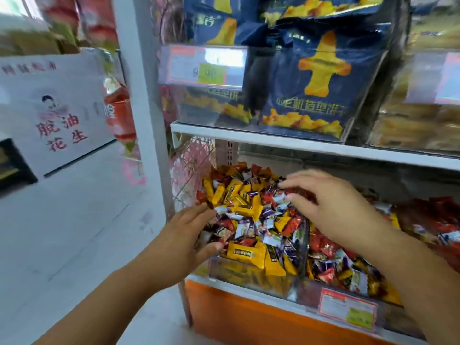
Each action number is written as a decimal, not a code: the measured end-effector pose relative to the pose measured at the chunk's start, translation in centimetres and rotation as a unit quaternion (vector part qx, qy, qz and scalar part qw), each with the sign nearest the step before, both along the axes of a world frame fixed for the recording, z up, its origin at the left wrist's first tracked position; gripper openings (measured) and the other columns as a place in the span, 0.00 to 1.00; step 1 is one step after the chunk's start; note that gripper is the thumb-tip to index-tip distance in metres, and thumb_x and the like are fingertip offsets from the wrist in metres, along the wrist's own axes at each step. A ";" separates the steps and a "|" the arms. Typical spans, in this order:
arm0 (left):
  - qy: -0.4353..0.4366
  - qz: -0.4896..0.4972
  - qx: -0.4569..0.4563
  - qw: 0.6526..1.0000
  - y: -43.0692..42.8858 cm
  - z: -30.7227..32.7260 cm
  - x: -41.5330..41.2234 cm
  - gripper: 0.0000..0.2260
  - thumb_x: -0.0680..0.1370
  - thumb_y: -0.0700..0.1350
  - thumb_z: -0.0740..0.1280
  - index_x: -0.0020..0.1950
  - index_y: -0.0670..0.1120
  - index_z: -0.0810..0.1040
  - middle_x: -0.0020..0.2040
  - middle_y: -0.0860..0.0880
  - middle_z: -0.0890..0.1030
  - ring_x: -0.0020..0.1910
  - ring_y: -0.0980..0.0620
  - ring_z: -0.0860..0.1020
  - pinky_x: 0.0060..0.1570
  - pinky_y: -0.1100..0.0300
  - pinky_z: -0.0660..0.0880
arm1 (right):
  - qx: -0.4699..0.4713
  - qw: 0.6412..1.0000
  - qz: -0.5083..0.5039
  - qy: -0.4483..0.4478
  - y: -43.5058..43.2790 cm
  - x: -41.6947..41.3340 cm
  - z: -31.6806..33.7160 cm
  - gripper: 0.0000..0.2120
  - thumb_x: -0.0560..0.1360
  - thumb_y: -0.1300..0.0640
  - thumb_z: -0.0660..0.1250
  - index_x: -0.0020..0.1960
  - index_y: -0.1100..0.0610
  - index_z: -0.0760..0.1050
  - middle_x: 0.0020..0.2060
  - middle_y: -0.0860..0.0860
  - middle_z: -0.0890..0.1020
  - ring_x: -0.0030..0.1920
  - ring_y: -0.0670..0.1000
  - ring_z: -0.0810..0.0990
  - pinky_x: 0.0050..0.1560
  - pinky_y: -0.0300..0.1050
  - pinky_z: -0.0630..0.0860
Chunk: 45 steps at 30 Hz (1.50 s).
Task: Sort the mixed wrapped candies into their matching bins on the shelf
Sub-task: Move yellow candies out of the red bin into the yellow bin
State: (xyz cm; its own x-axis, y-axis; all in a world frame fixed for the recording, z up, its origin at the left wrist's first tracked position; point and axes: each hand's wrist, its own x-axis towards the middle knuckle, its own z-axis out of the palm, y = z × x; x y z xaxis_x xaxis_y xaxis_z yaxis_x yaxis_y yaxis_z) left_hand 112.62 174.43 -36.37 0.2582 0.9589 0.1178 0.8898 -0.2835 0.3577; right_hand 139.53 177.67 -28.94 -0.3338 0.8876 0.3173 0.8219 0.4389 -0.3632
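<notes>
Fingers [196, 212] spread, empty; left hand [189, 232], right hand [331, 202] over mixed foil-wrapped candies [251, 210]. Selecting step, judged; next pinch yellow rectangular wrapped candy [245, 253], heap's 6 o'clock.

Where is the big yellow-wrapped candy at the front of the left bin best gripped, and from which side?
Probably pinch the big yellow candy across its middle, on its long front and back edges, from above. It lies flat atop the pile, long axis left to right, just behind the bin's clear front wall, which blocks a frontal approach. The left hand is nearest.
</notes>
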 end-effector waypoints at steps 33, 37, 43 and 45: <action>-0.121 0.099 0.086 0.984 3.5 -0.5 0.8 0.20 0.73 0.46 0.74 0.63 0.51 0.75 0.59 0.52 0.76 0.58 0.51 0.74 0.57 0.62 0.69 | -0.153 0.988 0.023 -0.019 5.6 -5.7 -1.9 0.21 0.75 0.51 0.70 0.67 0.43 0.72 0.68 0.47 0.72 0.61 0.47 0.75 0.59 0.41 0.70; -0.097 0.066 0.114 0.987 2.7 1.1 0.5 0.08 0.73 0.50 0.74 0.51 0.54 0.79 0.47 0.59 0.75 0.47 0.59 0.72 0.43 0.72 0.64 | -0.253 0.960 0.072 -0.092 2.5 -3.8 1.8 0.09 0.74 0.52 0.72 0.52 0.42 0.79 0.46 0.46 0.82 0.46 0.49 0.80 0.49 0.48 0.77; -0.034 0.010 -0.031 0.999 2.1 0.4 1.1 0.25 0.72 0.56 0.73 0.68 0.56 0.74 0.57 0.55 0.75 0.49 0.59 0.74 0.47 0.65 0.71 | -0.233 0.946 0.066 -0.215 1.5 -3.9 -2.1 0.13 0.73 0.53 0.72 0.57 0.44 0.77 0.47 0.41 0.74 0.46 0.42 0.73 0.38 0.33 0.66; -0.041 0.023 -0.019 0.999 2.3 0.0 1.0 0.28 0.72 0.55 0.73 0.71 0.56 0.70 0.64 0.52 0.74 0.57 0.54 0.74 0.55 0.62 0.72 | -0.182 0.969 0.044 -0.161 2.1 -3.2 -2.4 0.12 0.75 0.54 0.70 0.57 0.44 0.76 0.45 0.40 0.72 0.41 0.39 0.70 0.37 0.33 0.65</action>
